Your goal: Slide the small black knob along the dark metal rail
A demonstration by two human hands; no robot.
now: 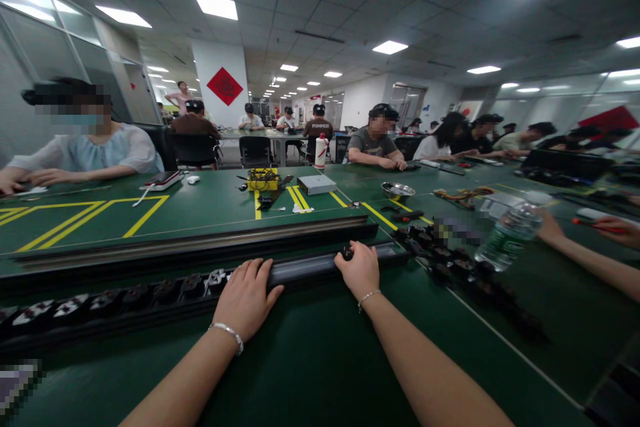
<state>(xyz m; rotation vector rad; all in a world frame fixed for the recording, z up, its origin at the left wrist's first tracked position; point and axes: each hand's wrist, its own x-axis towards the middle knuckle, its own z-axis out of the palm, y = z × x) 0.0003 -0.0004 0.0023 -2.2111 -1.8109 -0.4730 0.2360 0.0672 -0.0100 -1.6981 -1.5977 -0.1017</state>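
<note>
A long black channel-shaped rail (305,273) lies across the green table in front of me. Its left stretch holds a row of several black socket-like modules (135,295), some with pale metal parts. My left hand (247,297) rests over the rail at the right end of that row, fingers stretched out and thumb apart; what lies beneath the palm is hidden. Toward the rail's right end, my right hand (361,270) has its fingers closed round a small black module (347,253), mostly covered by the fingers. Between the hands the rail's smooth grey inside shows.
A second long rail (200,243) lies behind. Loose black modules (465,267) are strung out at right, beside a water bottle (510,233) near another person's hand (550,227). Farther back are a metal bowl (398,191), grey box (317,185) and yellow box (263,179).
</note>
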